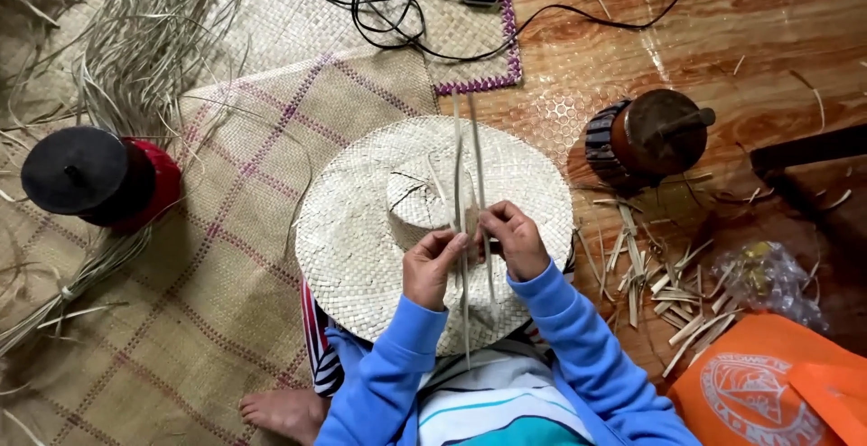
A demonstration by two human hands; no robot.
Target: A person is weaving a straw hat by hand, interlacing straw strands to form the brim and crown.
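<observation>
Pale, matt straw hat (379,229), finely plaited, rough in weave. Dry, stiff strips (470,184) pinched between left hand (432,265) and right hand (517,240). Coarse woven mat (226,256) to the left, dull. Glossy varnished wood floor (768,40) far right. Soft blue fleece-like sleeves (578,338). Crinkly clear plastic bag (768,274).

Lighting: even, soft indoor light, moderately bright.
Glare streaks on wooden floor (722,22) upper right; slight softness overall, edges mildly curved.
</observation>
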